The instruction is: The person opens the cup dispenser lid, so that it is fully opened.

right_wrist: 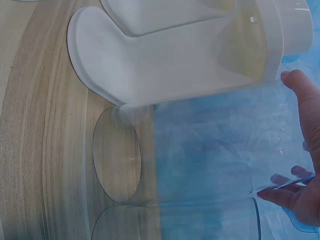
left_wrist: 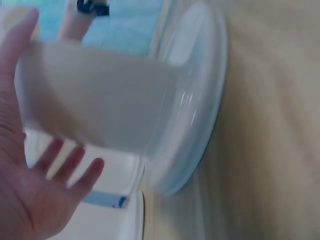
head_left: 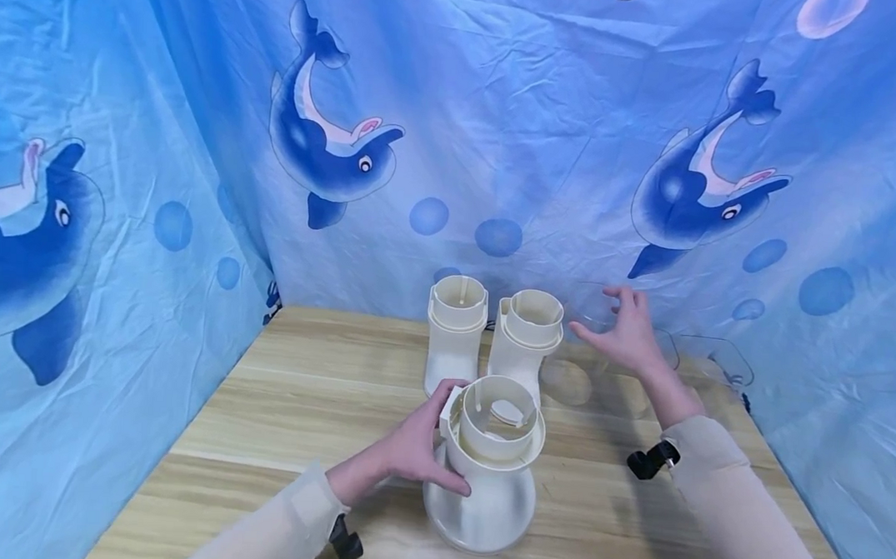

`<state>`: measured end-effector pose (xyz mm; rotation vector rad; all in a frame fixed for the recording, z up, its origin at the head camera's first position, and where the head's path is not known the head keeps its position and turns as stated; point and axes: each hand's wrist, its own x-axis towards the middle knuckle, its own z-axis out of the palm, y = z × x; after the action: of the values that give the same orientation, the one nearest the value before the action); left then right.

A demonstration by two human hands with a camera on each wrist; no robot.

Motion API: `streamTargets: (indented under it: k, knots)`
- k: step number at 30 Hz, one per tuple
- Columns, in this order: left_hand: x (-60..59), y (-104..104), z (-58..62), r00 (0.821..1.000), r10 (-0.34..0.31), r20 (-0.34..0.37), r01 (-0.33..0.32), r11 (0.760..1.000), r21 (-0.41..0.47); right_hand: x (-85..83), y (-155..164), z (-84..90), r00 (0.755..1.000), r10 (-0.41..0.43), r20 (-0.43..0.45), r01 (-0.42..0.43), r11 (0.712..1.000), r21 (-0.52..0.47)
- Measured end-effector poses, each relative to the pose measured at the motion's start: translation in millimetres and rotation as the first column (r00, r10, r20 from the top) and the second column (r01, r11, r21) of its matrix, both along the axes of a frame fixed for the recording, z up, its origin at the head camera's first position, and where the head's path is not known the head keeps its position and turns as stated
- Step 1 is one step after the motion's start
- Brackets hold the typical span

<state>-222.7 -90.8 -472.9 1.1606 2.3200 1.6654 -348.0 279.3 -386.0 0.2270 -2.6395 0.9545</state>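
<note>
My left hand point(head_left: 418, 445) grips a white plastic dispenser stand point(head_left: 487, 502) round its upper body, thumb in front. The stand is upright, with a round foot point(left_wrist: 192, 115) and an open ring-shaped collar on top. A small pale oval piece point(head_left: 507, 412) shows inside the collar. At the right, my right hand point(head_left: 626, 333) spans the upper end of a clear plastic canister point(right_wrist: 205, 150), thumb at one side and fingers at the other. The canister stands on the table, close beside a white stand point(right_wrist: 195, 65).
Two similar white stands, a left one point(head_left: 456, 346) and a right one point(head_left: 520, 349), are behind the held one. Another clear canister point(right_wrist: 200, 220) stands next to the first. A blue dolphin-print curtain point(head_left: 499, 148) encloses the wooden table point(head_left: 301, 373) at the back and sides.
</note>
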Motion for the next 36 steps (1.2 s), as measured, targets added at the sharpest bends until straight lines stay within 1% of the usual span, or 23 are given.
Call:
streamTargets:
  k: [2, 4, 5, 6, 7, 9, 10, 12, 13, 14, 15, 16, 18, 19, 20, 22, 24, 27, 28, 30, 31, 35, 36]
  knots:
    - [9.2, -0.3, 1.8, 0.996, 0.093, 0.012, -0.092, 0.996, -0.015, -0.2, -0.7, -0.1, 1.0, 0.007, -0.003, -0.007, 1.0, -0.003]
    - [14.6, -1.7, 3.4, 0.99, 0.141, 0.007, -0.141, 0.99, -0.029, 0.2, -0.8, -0.4, 1.0, 0.012, -0.004, -0.012, 1.0, -0.012]
    - [15.9, -3.7, 4.6, 0.989, 0.149, 0.01, -0.149, 0.988, -0.041, 0.5, -0.6, -0.6, 1.0, 0.013, -0.005, -0.013, 1.0, -0.015]
    - [15.7, -6.6, 5.4, 0.991, 0.137, 0.008, -0.136, 0.99, -0.045, 0.7, -0.3, -1.0, 1.0, 0.013, -0.005, -0.013, 1.0, -0.021]
    - [14.4, -10.7, 5.7, 0.994, 0.108, 0.01, -0.107, 0.993, -0.044, 1.2, -0.8, -1.1, 1.0, 0.015, -0.005, -0.015, 1.0, -0.023]
    - [10.8, -21.0, 6.3, 0.999, 0.023, 0.04, -0.022, 0.999, -0.029, 2.0, -0.8, -2.4, 1.0, 0.017, -0.006, -0.018, 1.0, -0.026]
    - [8.8, -26.6, 6.4, 0.997, -0.026, 0.073, 0.027, 1.0, -0.012, 2.5, -0.6, -3.4, 1.0, 0.017, -0.005, -0.017, 1.0, -0.025]
    - [5.9, -36.8, 5.8, 0.984, -0.105, 0.142, 0.102, 0.994, 0.029, 3.4, -0.5, -5.2, 1.0, 0.016, -0.006, -0.016, 1.0, -0.022]
    - [5.2, -40.7, 5.5, 0.979, -0.116, 0.167, 0.111, 0.993, 0.039, 3.7, -0.6, -5.9, 1.0, 0.015, -0.006, -0.015, 1.0, -0.022]
    - [5.3, -43.3, 5.1, 0.979, -0.106, 0.177, 0.1, 0.994, 0.04, 4.1, -0.4, -6.7, 1.0, 0.012, -0.006, -0.013, 1.0, -0.021]
    - [5.7, -44.5, 4.2, 0.981, -0.085, 0.177, 0.079, 0.996, 0.039, 4.2, -0.3, -7.5, 1.0, 0.009, -0.007, -0.01, 1.0, -0.02]
    - [6.7, -44.3, 3.2, 0.984, -0.046, 0.17, 0.042, 0.999, 0.031, 4.4, -0.3, -8.0, 1.0, 0.006, -0.009, -0.007, 1.0, -0.019]
    - [10.1, -41.5, 1.0, 0.989, 0.068, 0.13, -0.069, 0.998, 0.006, 4.0, 0.0, -8.2, 1.0, 0.004, -0.013, -0.005, 1.0, -0.017]
    - [12.1, -39.3, 0.4, 0.986, 0.13, 0.105, -0.13, 0.991, -0.006, 3.6, 0.1, -7.9, 1.0, 0.005, -0.016, -0.005, 1.0, -0.016]
    - [14.2, -37.6, 0.3, 0.979, 0.186, 0.087, -0.185, 0.983, -0.013, 2.9, 0.4, -7.7, 1.0, 0.006, -0.018, -0.006, 1.0, -0.017]
    - [15.6, -36.2, 0.4, 0.962, 0.271, 0.023, -0.271, 0.962, -0.021, 1.5, 1.5, -6.8, 1.0, 0.007, -0.025, -0.008, 1.0, -0.021]
    - [13.9, -39.2, 0.8, 0.942, 0.329, -0.068, -0.331, 0.943, -0.026, 0.6, 1.8, -5.3, 1.0, 0.009, -0.028, -0.01, 1.0, -0.025]
    - [7.8, -50.3, 1.3, 0.899, 0.369, -0.238, -0.38, 0.925, -0.004, 0.7, 1.3, -3.7, 1.0, 0.011, -0.024, -0.011, 1.0, -0.021]
    - [5.8, -54.6, 1.3, 0.885, 0.375, -0.275, -0.389, 0.921, 0.007, 1.4, 1.1, -3.4, 1.0, 0.01, -0.022, -0.011, 1.0, -0.02]
    - [2.2, -63.3, 1.7, 0.868, 0.382, -0.319, -0.396, 0.918, 0.022, 2.7, 1.1, -3.3, 1.0, 0.009, -0.023, -0.009, 1.0, -0.02]
    - [0.7, -67.3, 2.1, 0.864, 0.385, -0.325, -0.399, 0.917, 0.025, 3.2, 1.2, -3.4, 1.0, 0.008, -0.025, -0.008, 1.0, -0.02]
    - [-5.0, -82.6, 4.4, 0.868, 0.405, -0.287, -0.422, 0.907, 0.004, 4.3, 0.4, -3.9, 0.999, 0.003, -0.038, -0.004, 1.0, -0.024]
    - [-6.2, -86.3, 5.0, 0.865, 0.416, -0.28, -0.434, 0.901, -0.003, 4.2, -0.1, -4.2, 0.999, 0.002, -0.039, -0.002, 1.0, -0.024]
